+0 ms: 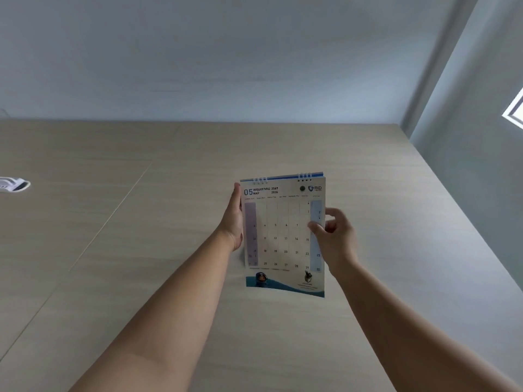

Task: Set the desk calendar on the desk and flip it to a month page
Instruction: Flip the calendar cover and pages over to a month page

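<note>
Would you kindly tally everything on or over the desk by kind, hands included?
Hands: 2, left hand and right hand
Desk calendar: 1, open at May
White object at the desk's left edge: 1, cut off, unidentifiable
Total: 4

L hand (233,222) flat; R hand (336,236) pinching, prob.

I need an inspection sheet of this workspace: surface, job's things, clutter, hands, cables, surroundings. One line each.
Surface: light wood-grain desk, seams visible on its left part.
Job's things: desk calendar, spiral-bound at top, open at the 05 May page, gripped by both hands.
Clutter: one small white object at the left edge, cut off by the frame, kind unclear.
Hands: left hand holds the calendar's left edge; right hand pinches its right edge.
Cables: nothing seen.
Surroundings: plain pale wall behind the desk.
</note>
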Motion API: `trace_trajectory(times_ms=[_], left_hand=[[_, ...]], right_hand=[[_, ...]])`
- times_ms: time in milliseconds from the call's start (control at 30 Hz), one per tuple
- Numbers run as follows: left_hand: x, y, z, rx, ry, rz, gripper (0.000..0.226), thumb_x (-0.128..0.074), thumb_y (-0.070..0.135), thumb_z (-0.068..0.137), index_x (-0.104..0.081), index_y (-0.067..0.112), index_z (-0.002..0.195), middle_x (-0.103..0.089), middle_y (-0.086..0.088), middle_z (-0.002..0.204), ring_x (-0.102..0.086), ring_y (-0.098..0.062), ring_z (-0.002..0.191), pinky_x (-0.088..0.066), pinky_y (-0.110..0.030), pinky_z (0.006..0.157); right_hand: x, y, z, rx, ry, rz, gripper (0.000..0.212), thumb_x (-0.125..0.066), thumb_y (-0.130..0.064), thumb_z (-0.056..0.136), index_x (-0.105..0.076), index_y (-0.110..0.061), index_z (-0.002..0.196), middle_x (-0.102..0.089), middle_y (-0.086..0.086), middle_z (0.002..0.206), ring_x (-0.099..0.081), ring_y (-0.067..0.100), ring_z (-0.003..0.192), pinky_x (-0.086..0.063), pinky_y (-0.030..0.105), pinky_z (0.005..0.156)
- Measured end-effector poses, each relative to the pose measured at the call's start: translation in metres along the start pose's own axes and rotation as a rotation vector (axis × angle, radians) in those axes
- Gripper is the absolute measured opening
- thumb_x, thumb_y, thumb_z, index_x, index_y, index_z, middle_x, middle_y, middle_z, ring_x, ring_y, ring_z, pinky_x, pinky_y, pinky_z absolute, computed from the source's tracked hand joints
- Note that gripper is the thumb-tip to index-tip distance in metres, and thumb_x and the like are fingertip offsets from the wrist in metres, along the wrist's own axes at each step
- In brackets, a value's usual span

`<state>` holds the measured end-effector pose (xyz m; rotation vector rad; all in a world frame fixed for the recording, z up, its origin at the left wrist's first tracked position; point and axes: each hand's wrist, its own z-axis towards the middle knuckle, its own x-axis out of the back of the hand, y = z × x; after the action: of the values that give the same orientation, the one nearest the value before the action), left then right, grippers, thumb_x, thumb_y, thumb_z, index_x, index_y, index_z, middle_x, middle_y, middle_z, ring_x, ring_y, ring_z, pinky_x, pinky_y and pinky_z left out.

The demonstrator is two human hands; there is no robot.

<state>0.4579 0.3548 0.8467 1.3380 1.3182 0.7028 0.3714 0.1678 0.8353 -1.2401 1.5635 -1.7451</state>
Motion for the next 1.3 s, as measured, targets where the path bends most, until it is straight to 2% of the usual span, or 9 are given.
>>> trace_trajectory(times_ms=[267, 367, 467, 600, 733, 833, 933, 1033, 1300], left_hand=[[0.012, 0.009, 0.002, 0.018, 0.031, 0.137, 0.062, -0.035, 0.066, 0.093, -0.07, 0.024, 0.119, -0.071, -0.005, 0.122, -0.061, -0.028, 0.121, -0.036, -0.05, 0.112], [0.014, 0.019, 0.0, -0.031, 0.164, 0.236, 0.037, -0.046, 0.048, 0.098, -0.07, 0.02, 0.09, -0.069, -0.004, 0.09, -0.065, -0.024, 0.09, -0.051, -0.021, 0.083], [0.015, 0.019, -0.002, -0.158, 0.221, 0.253, 0.033, -0.047, 0.035, 0.101, -0.068, 0.01, 0.095, -0.07, 0.001, 0.088, -0.063, -0.012, 0.079, -0.047, -0.009, 0.057], [0.013, 0.008, -0.009, -0.202, 0.195, 0.286, 0.031, -0.041, 0.029, 0.103, -0.059, 0.004, 0.104, -0.07, 0.0, 0.092, -0.061, -0.008, 0.081, -0.048, -0.011, 0.06], [0.01, 0.009, -0.012, -0.197, 0.201, 0.269, 0.022, -0.04, 0.022, 0.104, -0.057, 0.008, 0.1, -0.069, 0.002, 0.089, -0.061, -0.006, 0.078, -0.046, -0.005, 0.054], [0.01, 0.013, -0.015, -0.201, 0.208, 0.31, 0.024, -0.041, 0.018, 0.104, -0.061, 0.015, 0.091, -0.069, 0.004, 0.087, -0.058, -0.006, 0.074, -0.042, -0.003, 0.05], [0.012, 0.015, -0.016, -0.202, 0.2, 0.364, 0.025, -0.038, 0.019, 0.105, -0.062, 0.012, 0.101, -0.07, 0.002, 0.093, -0.06, -0.009, 0.08, -0.043, -0.003, 0.051], [0.011, 0.016, -0.017, -0.2, 0.2, 0.365, 0.027, -0.037, 0.021, 0.105, -0.062, 0.012, 0.105, -0.071, 0.003, 0.094, -0.061, -0.008, 0.082, -0.046, -0.005, 0.056], [0.003, 0.022, -0.006, -0.103, 0.337, 0.205, 0.034, -0.043, 0.037, 0.101, -0.07, 0.018, 0.094, -0.074, 0.0, 0.096, -0.067, -0.015, 0.09, -0.051, -0.031, 0.081]], right_hand=[[0.053, -0.034, 0.005, -0.083, -0.236, 0.492, 0.016, -0.067, -0.006, 0.085, -0.062, -0.014, 0.098, -0.073, 0.006, 0.071, -0.071, 0.019, 0.059, -0.055, 0.023, 0.048], [0.069, -0.074, 0.016, 0.044, -0.297, 0.604, 0.02, -0.064, -0.016, 0.085, -0.062, -0.024, 0.103, -0.073, -0.004, 0.082, -0.068, -0.001, 0.06, -0.054, 0.014, 0.055], [0.065, -0.105, 0.029, 0.083, -0.5, 0.904, 0.034, -0.063, -0.008, 0.078, -0.063, -0.022, 0.109, -0.073, 0.012, 0.102, -0.072, 0.023, 0.087, -0.057, 0.031, 0.08], [0.029, -0.136, 0.046, 0.377, -0.517, 0.521, 0.072, -0.07, -0.005, 0.076, -0.036, -0.032, 0.133, -0.049, 0.018, 0.142, -0.053, 0.03, 0.127, -0.05, 0.038, 0.094], [0.005, -0.125, 0.066, 0.667, -0.356, -0.626, 0.049, -0.054, -0.03, 0.09, -0.043, -0.034, 0.138, -0.051, -0.002, 0.144, -0.056, 0.021, 0.121, -0.047, 0.043, 0.099], [0.003, -0.109, 0.066, 0.52, -0.443, -0.91, 0.04, -0.051, -0.025, 0.091, -0.054, -0.032, 0.13, -0.059, -0.001, 0.134, -0.058, 0.023, 0.111, -0.05, 0.037, 0.086], [0.002, -0.097, 0.063, 0.48, -0.434, -0.863, 0.039, -0.046, -0.018, 0.092, -0.056, -0.033, 0.127, -0.065, 0.002, 0.122, -0.055, 0.021, 0.097, -0.048, 0.035, 0.069], [0.007, -0.086, 0.066, 0.465, -0.363, -0.727, 0.042, -0.055, -0.025, 0.09, -0.052, -0.034, 0.132, -0.055, 0.003, 0.127, -0.05, 0.022, 0.108, -0.046, 0.034, 0.08], [0.016, -0.045, 0.058, -0.102, -0.241, 0.258, 0.052, -0.048, -0.043, 0.094, -0.054, 0.005, 0.113, -0.067, 0.02, 0.109, -0.066, 0.031, 0.093, -0.055, 0.045, 0.083]])
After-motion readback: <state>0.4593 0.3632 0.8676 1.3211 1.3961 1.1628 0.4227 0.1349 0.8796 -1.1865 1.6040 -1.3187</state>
